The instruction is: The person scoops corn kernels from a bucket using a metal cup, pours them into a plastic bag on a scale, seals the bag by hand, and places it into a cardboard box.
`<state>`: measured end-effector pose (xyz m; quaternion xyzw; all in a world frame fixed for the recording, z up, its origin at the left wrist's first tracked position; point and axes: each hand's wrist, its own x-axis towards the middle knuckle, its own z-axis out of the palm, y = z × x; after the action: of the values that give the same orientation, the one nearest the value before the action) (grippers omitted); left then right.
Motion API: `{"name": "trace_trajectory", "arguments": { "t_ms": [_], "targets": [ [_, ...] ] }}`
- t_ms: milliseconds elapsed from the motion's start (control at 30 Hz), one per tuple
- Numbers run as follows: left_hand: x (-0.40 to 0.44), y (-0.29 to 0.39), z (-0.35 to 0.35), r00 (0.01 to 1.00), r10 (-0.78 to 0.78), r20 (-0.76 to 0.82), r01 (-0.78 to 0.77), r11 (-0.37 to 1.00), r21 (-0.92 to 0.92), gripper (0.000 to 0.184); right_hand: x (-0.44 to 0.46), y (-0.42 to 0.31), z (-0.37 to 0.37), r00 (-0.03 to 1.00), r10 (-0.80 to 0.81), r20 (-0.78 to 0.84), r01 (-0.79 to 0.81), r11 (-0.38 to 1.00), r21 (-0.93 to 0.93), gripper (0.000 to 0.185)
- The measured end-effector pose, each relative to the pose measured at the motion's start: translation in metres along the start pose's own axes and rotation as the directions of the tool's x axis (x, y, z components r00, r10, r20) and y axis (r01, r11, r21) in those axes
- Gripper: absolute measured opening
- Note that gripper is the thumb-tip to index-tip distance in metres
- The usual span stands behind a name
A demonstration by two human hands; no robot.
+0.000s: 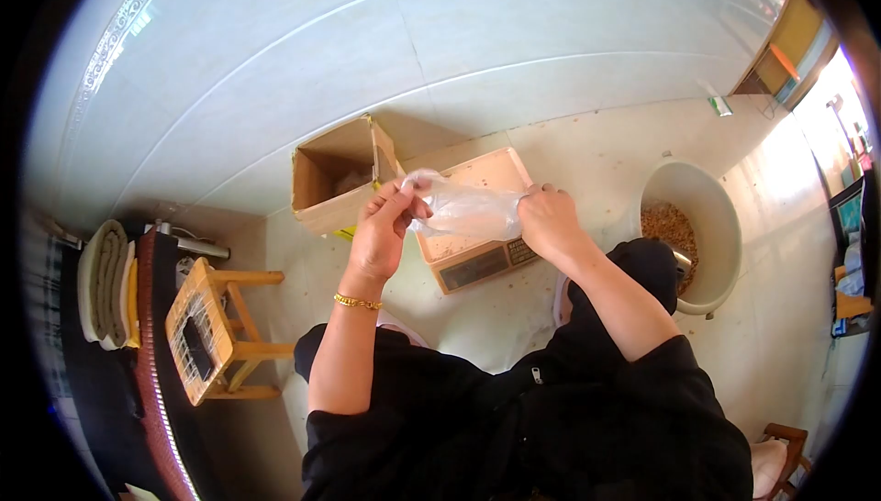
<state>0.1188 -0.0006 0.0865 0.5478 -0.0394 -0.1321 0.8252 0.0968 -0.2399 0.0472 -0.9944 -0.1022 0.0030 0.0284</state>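
A clear plastic bag is stretched between my two hands, above a scale with a pale orange top and a dark display on its front. My left hand, with a gold bracelet at the wrist, pinches one end of the bag near its rim. The other end is gripped in my right hand, whose fingers are curled over it. No contents can be made out in the bag. Just behind my left hand stands an open cardboard box with something pale inside.
To the right, a light bucket holds brown bits and what looks like a metal scoop. A wooden stool stands left, beside folded cloth. A tiled wall rises behind the box. Small crumbs dot the floor.
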Motion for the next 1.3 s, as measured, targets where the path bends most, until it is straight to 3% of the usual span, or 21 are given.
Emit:
{"name": "trace_trajectory", "arguments": {
  "t_ms": [100, 167, 200, 267, 300, 367, 400, 433, 500, 533, 567, 633, 667, 800, 900, 967, 1000, 1067, 1200, 1300],
  "targets": [
    [0.002, 0.003, -0.005, 0.999, 0.035, 0.008, -0.035, 0.999, 0.022, 0.028, -0.001, -0.004, -0.003, 0.998, -0.016, 0.063, 0.017, 1.0, -0.021, 0.017],
    [-0.001, 0.0, -0.002, 1.0, 0.02, -0.007, -0.017, 0.961, 0.275, 0.042, -0.008, -0.01, -0.005, 0.936, -0.137, -0.325, 0.147, 0.989, 0.006, 0.024],
    [-0.004, -0.002, 0.001, 0.999, 0.019, 0.049, -0.034, 0.948, 0.317, 0.045, -0.007, -0.012, -0.009, 0.935, -0.138, -0.328, 0.148, 0.989, 0.004, 0.024],
    [-0.009, -0.003, 0.014, 0.997, 0.007, 0.079, -0.035, 0.934, 0.357, 0.046, -0.003, -0.025, -0.027, 0.7, -0.323, -0.637, 0.555, 0.808, 0.2, 0.029],
    [-0.011, -0.004, 0.019, 0.994, -0.007, 0.109, -0.037, 0.917, 0.397, 0.047, -0.004, -0.03, -0.025, 0.699, -0.324, -0.638, 0.555, 0.808, 0.197, 0.029],
    [-0.015, -0.004, 0.019, 0.982, -0.075, 0.173, 0.006, 0.928, 0.372, 0.05, -0.005, -0.039, -0.011, 0.918, -0.194, -0.345, 0.385, 0.643, 0.662, 0.029],
    [-0.017, -0.003, 0.022, 0.974, -0.071, 0.216, -0.006, 0.941, 0.338, 0.051, 0.0, -0.039, -0.006, 0.973, -0.183, -0.137, 0.227, 0.679, 0.698, 0.036],
    [-0.018, 0.0, 0.024, 0.963, -0.064, 0.261, -0.019, 0.953, 0.303, 0.051, 0.003, -0.037, 0.008, 0.973, -0.169, -0.155, 0.229, 0.68, 0.696, 0.036],
    [-0.018, 0.004, 0.029, 0.954, -0.018, 0.298, -0.065, 0.963, 0.263, 0.054, 0.006, -0.037, 0.036, 0.976, -0.157, -0.149, 0.205, 0.89, 0.407, 0.044],
    [-0.019, 0.005, 0.029, 0.97, 0.044, 0.241, -0.094, 0.976, 0.198, 0.054, -0.001, -0.04, 0.011, 0.992, -0.095, 0.082, 0.061, 0.937, 0.344, 0.053],
    [-0.018, 0.005, 0.029, 0.98, 0.097, 0.172, -0.121, 0.984, 0.13, 0.055, 0.001, -0.037, 0.011, 0.994, -0.089, 0.069, 0.061, 0.937, 0.344, 0.053],
    [-0.014, 0.001, 0.017, 0.981, 0.094, 0.169, -0.118, 0.983, 0.141, 0.055, -0.001, -0.033, 0.007, 0.932, -0.105, 0.348, 0.072, 0.992, 0.105, 0.058],
    [-0.015, -0.001, 0.014, 0.982, 0.069, 0.175, -0.103, 0.976, 0.193, 0.055, 0.002, -0.03, 0.003, 0.877, -0.106, 0.469, 0.045, 0.989, 0.141, 0.061],
    [-0.017, -0.007, 0.012, 0.987, -0.014, 0.16, -0.033, 0.957, 0.288, 0.056, -0.005, -0.029, -0.006, 0.931, -0.045, 0.361, -0.036, 0.977, 0.212, 0.063],
    [-0.021, 0.002, 0.024, 0.991, 0.05, 0.125, -0.081, 0.962, 0.261, 0.057, 0.006, -0.026, 0.005, 0.917, 0.031, 0.398, -0.107, 0.979, 0.172, 0.069],
    [-0.021, 0.003, 0.022, 0.989, 0.056, 0.138, -0.092, 0.958, 0.273, 0.057, 0.013, -0.023, 0.017, 0.841, -0.018, 0.54, -0.002, 0.999, 0.035, 0.057],
    [-0.019, 0.003, 0.021, 0.986, 0.065, 0.154, -0.107, 0.954, 0.281, 0.057, 0.011, -0.025, 0.022, 0.844, -0.012, 0.536, -0.005, 1.0, 0.031, 0.057],
    [-0.017, 0.002, 0.023, 0.987, 0.086, 0.133, -0.121, 0.952, 0.28, 0.057, 0.001, -0.028, 0.028, 0.969, 0.04, 0.242, -0.08, 0.984, 0.158, 0.034],
    [-0.019, 0.001, 0.027, 0.988, 0.101, 0.116, -0.135, 0.935, 0.328, 0.056, 0.01, -0.03, 0.029, 0.895, -0.05, 0.444, 0.053, 0.999, 0.006, 0.022],
    [-0.017, -0.001, 0.027, 0.989, 0.093, 0.116, -0.127, 0.935, 0.331, 0.052, 0.007, -0.037, 0.008, 0.881, -0.165, 0.443, 0.111, 0.983, 0.145, 0.026]
  ]
}}
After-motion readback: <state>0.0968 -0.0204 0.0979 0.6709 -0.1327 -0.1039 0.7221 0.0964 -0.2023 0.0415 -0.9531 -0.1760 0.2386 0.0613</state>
